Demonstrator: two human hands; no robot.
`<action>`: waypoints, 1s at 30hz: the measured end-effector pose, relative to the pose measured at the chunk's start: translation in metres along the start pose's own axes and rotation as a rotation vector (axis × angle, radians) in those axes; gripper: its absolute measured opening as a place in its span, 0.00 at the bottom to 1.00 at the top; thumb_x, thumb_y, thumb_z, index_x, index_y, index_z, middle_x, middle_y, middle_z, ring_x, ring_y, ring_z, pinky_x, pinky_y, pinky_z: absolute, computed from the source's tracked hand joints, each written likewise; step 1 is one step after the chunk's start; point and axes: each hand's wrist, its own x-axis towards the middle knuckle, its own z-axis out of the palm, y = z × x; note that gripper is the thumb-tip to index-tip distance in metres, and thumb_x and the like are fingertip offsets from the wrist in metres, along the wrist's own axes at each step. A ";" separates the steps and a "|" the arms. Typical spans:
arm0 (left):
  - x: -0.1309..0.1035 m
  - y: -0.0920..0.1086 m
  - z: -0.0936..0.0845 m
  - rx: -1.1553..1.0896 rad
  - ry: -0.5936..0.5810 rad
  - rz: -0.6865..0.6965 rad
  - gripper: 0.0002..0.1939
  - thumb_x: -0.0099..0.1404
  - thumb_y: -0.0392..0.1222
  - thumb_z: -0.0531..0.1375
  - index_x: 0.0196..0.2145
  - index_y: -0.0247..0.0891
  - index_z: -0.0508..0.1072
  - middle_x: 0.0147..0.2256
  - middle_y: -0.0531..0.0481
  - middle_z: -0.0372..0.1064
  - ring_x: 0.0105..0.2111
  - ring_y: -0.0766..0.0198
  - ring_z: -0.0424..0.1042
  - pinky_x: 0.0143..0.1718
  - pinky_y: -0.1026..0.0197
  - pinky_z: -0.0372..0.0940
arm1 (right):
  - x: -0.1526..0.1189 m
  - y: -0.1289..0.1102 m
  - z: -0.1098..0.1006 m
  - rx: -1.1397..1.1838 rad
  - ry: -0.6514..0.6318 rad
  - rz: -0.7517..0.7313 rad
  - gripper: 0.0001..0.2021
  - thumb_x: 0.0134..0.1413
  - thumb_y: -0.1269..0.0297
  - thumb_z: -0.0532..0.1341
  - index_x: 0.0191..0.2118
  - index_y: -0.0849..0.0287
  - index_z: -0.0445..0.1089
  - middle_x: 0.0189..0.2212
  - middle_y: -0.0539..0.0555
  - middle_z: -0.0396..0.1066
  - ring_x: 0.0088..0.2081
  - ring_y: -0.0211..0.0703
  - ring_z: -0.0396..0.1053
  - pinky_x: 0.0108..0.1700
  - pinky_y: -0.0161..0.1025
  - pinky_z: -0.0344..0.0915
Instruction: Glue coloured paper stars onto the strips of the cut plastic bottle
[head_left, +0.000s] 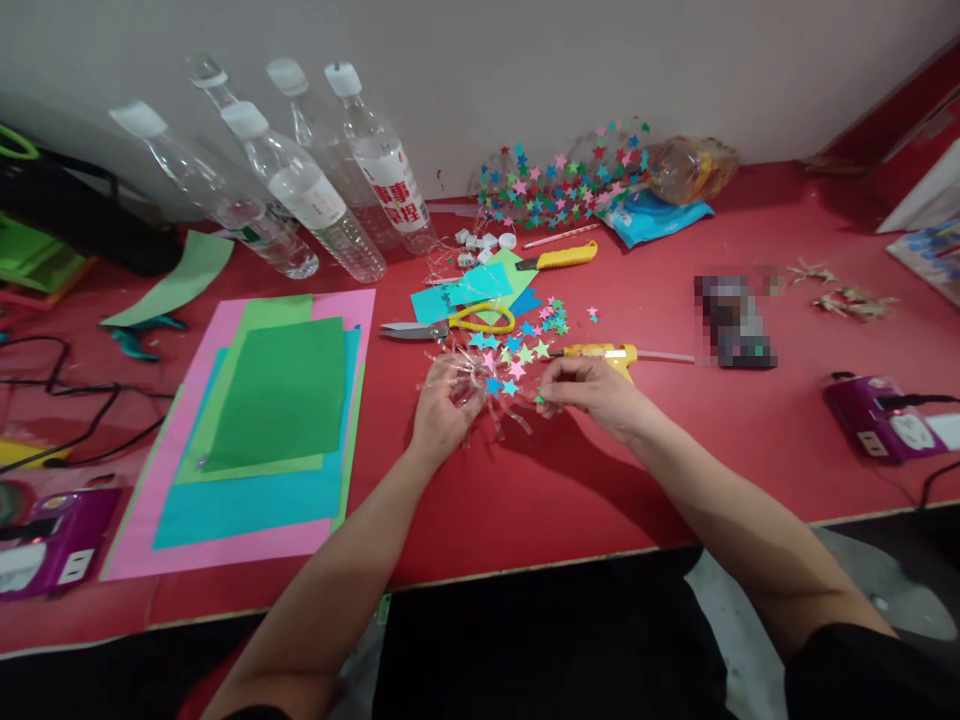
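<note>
My left hand (444, 410) is closed on a cut plastic bottle piece (480, 376), whose clear strips fan outward. Colored paper stars (516, 369) sit on the strips along its far and right side. At its right edge, my right hand (581, 392) pinches a small green star (540, 398) beside a strip; whether the two touch I cannot tell. Just beyond the right hand lies a yellow glue gun (600, 353) with a clear glue stick in its back. Yellow-handled scissors (450, 325) rest beyond the left hand. More small stars (555, 316) lie loose behind the piece.
Several empty plastic bottles (382, 170) stand at the back left. Stacked colored sheets (277, 400) lie to the left. A yellow utility knife (566, 256), star-covered strips (562, 190) and a blue packet (652, 218) are behind. Purple power strips (877, 420) sit at both sides.
</note>
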 end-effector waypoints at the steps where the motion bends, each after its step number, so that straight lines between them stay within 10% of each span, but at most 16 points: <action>1: -0.001 0.000 0.000 0.001 -0.007 0.002 0.11 0.52 0.40 0.66 0.35 0.39 0.74 0.45 0.45 0.64 0.45 0.57 0.71 0.47 0.56 0.71 | 0.000 0.000 0.001 -0.005 0.007 -0.008 0.08 0.45 0.62 0.69 0.26 0.59 0.70 0.20 0.48 0.73 0.25 0.34 0.71 0.33 0.35 0.67; 8: -0.005 0.001 0.004 0.063 -0.055 0.029 0.09 0.52 0.38 0.66 0.34 0.40 0.74 0.43 0.46 0.67 0.47 0.55 0.70 0.49 0.55 0.70 | -0.005 -0.007 0.003 -0.093 0.010 -0.031 0.09 0.46 0.60 0.68 0.25 0.58 0.70 0.20 0.47 0.72 0.22 0.32 0.67 0.29 0.34 0.64; 18: -0.006 0.001 0.008 -0.256 -0.073 -0.335 0.25 0.44 0.46 0.72 0.38 0.38 0.70 0.39 0.45 0.74 0.38 0.55 0.76 0.46 0.49 0.72 | -0.014 -0.012 0.005 -0.335 0.057 -0.225 0.08 0.54 0.59 0.64 0.38 0.55 0.74 0.32 0.49 0.75 0.31 0.34 0.70 0.34 0.35 0.65; 30: -0.008 0.006 0.011 -0.328 -0.091 -0.405 0.27 0.42 0.51 0.74 0.37 0.34 0.75 0.41 0.40 0.78 0.45 0.46 0.77 0.52 0.44 0.68 | -0.023 -0.010 0.011 -1.112 0.312 -0.932 0.12 0.60 0.69 0.57 0.49 0.54 0.70 0.40 0.55 0.75 0.40 0.44 0.71 0.42 0.43 0.68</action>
